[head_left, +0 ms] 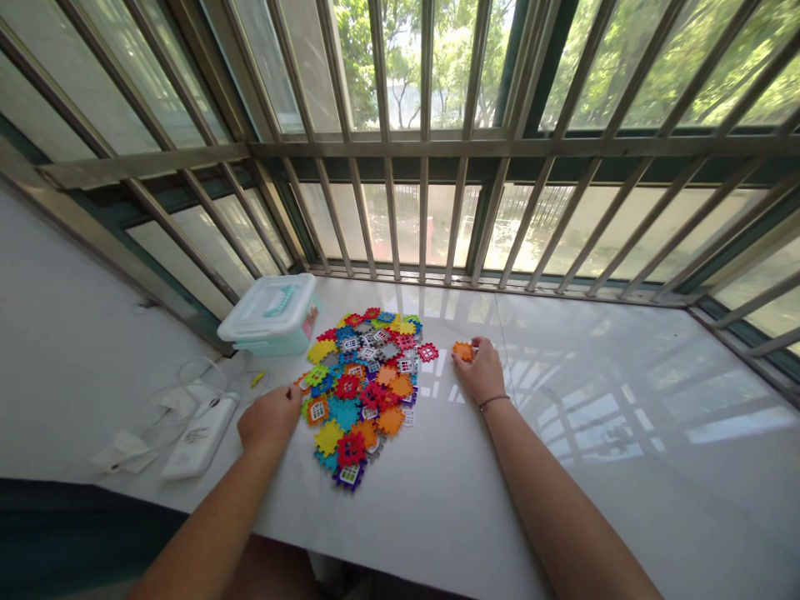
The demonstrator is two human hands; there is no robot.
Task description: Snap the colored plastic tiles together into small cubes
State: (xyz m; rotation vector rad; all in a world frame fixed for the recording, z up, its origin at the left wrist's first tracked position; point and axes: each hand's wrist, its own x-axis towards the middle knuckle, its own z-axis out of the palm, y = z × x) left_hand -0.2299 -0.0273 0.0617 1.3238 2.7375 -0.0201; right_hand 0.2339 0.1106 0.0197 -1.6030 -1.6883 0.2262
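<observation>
A heap of colourful interlocking plastic tiles [343,412] with toothed edges lies on the white tabletop. Some tiles carry small window frames. To the right of the heap, my right hand [481,372] pinches an orange tile [463,351] by its edge, low over the surface. A red window tile [428,352] sticks out of the heap toward that hand. My left hand [268,417] rests at the heap's left edge with its fingers curled in. Its fingertips are turned away against the tiles, so whatever they may grip is hidden.
At the back left stands a lidded pale-green plastic box [272,315]. Left of my forearm lie a white power strip [201,437], tangled cables and a small yellow item [257,380]. Metal window bars [425,221] rise behind the white table [437,500].
</observation>
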